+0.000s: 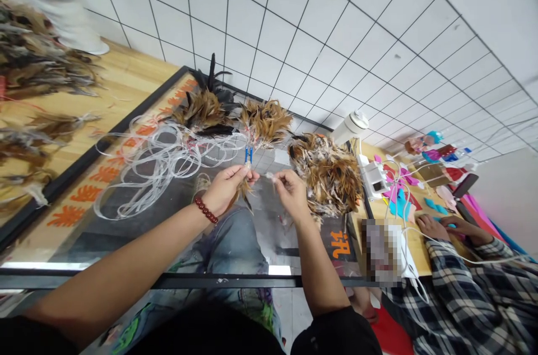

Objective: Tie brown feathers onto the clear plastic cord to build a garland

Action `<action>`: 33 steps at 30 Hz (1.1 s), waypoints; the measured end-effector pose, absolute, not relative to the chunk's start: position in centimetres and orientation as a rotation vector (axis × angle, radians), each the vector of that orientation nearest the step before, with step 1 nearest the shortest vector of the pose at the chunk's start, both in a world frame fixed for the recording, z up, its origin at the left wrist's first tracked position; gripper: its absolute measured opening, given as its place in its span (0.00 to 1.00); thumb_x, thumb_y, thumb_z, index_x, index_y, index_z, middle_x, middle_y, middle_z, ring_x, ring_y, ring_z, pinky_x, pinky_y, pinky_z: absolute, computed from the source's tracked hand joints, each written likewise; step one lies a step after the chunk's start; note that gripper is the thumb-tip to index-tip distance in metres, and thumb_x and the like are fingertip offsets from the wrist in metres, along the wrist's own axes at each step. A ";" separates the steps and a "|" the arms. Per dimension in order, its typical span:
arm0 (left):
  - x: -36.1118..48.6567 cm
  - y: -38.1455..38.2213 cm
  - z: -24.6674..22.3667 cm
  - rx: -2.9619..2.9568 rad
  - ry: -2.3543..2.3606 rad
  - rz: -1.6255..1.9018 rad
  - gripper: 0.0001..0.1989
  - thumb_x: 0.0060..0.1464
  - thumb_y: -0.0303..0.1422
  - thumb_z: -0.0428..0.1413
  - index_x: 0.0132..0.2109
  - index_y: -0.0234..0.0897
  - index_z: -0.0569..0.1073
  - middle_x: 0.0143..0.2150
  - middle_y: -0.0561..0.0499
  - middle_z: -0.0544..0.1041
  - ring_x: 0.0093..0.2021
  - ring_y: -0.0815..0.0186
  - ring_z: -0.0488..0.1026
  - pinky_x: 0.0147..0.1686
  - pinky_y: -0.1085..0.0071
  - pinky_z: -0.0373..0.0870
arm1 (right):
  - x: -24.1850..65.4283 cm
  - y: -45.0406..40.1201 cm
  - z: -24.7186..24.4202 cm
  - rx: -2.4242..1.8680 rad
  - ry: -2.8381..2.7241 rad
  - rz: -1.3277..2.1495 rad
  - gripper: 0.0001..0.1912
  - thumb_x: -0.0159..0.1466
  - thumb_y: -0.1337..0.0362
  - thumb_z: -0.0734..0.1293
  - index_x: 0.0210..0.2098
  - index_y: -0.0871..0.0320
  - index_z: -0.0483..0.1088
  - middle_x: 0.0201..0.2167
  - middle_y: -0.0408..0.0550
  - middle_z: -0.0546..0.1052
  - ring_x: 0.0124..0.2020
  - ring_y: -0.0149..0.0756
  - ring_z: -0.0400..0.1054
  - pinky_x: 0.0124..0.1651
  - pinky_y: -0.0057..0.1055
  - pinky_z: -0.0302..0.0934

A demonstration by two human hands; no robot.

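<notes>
My left hand point(229, 186) is closed in a pinch around a few brown feathers point(244, 194), whose tips hang below the fingers. Just above its fingertips is a small blue tool or clip point(249, 154); whether the hand touches it I cannot tell. To the right, my right hand point(291, 191) pinches a small whitish piece point(269, 175), too small to make out clearly. A loose tangle of clear plastic cord point(168, 167) lies left of my hands. Beyond them sits a brown feather bunch point(267, 120), and a larger feather pile point(330, 173) is beside my right hand.
A glass panel with a black frame point(269, 281) covers the work area. Dark-tipped feathers point(204, 108) lie at the back. Left are more feathers point(42, 58) and a white spool point(63, 13). At right stand a white bottle point(351, 125), a power strip point(374, 176) and a co-worker's hands point(435, 227).
</notes>
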State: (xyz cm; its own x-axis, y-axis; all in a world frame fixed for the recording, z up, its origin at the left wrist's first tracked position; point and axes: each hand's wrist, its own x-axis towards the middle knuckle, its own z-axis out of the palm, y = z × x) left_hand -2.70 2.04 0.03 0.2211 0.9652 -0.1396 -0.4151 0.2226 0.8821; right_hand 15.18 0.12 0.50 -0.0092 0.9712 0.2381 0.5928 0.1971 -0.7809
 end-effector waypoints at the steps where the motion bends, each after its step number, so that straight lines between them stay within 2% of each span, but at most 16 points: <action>1: -2.7 2.1 0.0 0.833 0.838 1.126 0.19 0.43 0.47 0.63 0.28 0.33 0.73 0.32 0.47 0.77 0.32 0.66 0.71 0.37 0.69 0.68 | 14.5 0.1 0.3 -1.419 -1.514 0.762 0.09 0.60 0.58 0.64 0.33 0.57 0.72 0.29 0.44 0.73 0.31 0.32 0.64 0.39 0.29 0.58; 5: -2.6 2.1 -0.3 0.927 0.887 1.161 0.17 0.45 0.46 0.61 0.26 0.34 0.73 0.28 0.50 0.75 0.32 0.66 0.70 0.39 0.70 0.66 | 11.9 -0.3 -0.1 -1.193 -1.076 1.136 0.11 0.54 0.57 0.71 0.30 0.58 0.73 0.26 0.42 0.75 0.28 0.29 0.65 0.36 0.27 0.59; 8: -2.4 1.9 -0.5 1.002 0.929 1.158 0.18 0.46 0.47 0.60 0.27 0.34 0.74 0.26 0.52 0.73 0.30 0.68 0.68 0.36 0.72 0.65 | 10.9 -0.5 0.0 -1.140 -0.997 1.243 0.10 0.53 0.57 0.72 0.28 0.59 0.74 0.24 0.42 0.75 0.27 0.28 0.65 0.36 0.27 0.59; 13: -2.2 1.7 -0.6 1.038 1.005 1.185 0.17 0.45 0.46 0.60 0.30 0.35 0.76 0.28 0.52 0.75 0.30 0.67 0.68 0.35 0.72 0.65 | 10.5 -0.6 0.2 -1.147 -0.924 1.344 0.11 0.51 0.56 0.72 0.25 0.58 0.74 0.20 0.42 0.74 0.25 0.29 0.64 0.33 0.26 0.59; 16: -2.2 1.5 -0.6 1.132 1.048 1.201 0.14 0.49 0.43 0.58 0.30 0.35 0.76 0.26 0.53 0.74 0.30 0.67 0.67 0.34 0.73 0.64 | 10.3 -0.6 0.2 -1.151 -0.891 1.379 0.13 0.49 0.55 0.73 0.23 0.59 0.73 0.18 0.42 0.73 0.24 0.28 0.63 0.31 0.26 0.58; 22: -2.3 1.3 -0.6 1.357 1.058 1.261 0.12 0.53 0.38 0.55 0.29 0.37 0.77 0.33 0.50 0.75 0.39 0.64 0.70 0.45 0.72 0.64 | 10.1 -0.6 0.5 -1.149 -0.818 1.416 0.13 0.48 0.57 0.73 0.20 0.60 0.72 0.18 0.41 0.72 0.22 0.26 0.61 0.30 0.25 0.57; 26: -2.3 1.1 -0.4 1.389 1.007 1.279 0.10 0.53 0.38 0.55 0.31 0.38 0.78 0.36 0.49 0.74 0.41 0.64 0.70 0.46 0.71 0.64 | 10.2 -0.6 0.5 -1.150 -0.791 1.445 0.13 0.47 0.57 0.74 0.20 0.60 0.72 0.18 0.40 0.72 0.21 0.25 0.61 0.29 0.25 0.56; 30: -2.0 1.0 -0.2 1.187 0.940 1.271 0.12 0.48 0.41 0.60 0.30 0.36 0.78 0.35 0.49 0.74 0.37 0.65 0.70 0.40 0.71 0.67 | 10.1 -0.7 0.5 -1.137 -0.770 1.505 0.14 0.46 0.57 0.75 0.20 0.60 0.71 0.16 0.40 0.72 0.19 0.24 0.61 0.26 0.24 0.56; 33: -1.9 1.3 -0.2 0.872 0.870 1.235 0.16 0.42 0.44 0.63 0.30 0.34 0.76 0.31 0.51 0.74 0.30 0.69 0.68 0.32 0.72 0.67 | 10.4 -0.7 0.6 -1.117 -0.799 1.555 0.13 0.46 0.58 0.75 0.25 0.60 0.73 0.18 0.41 0.74 0.20 0.25 0.64 0.26 0.23 0.57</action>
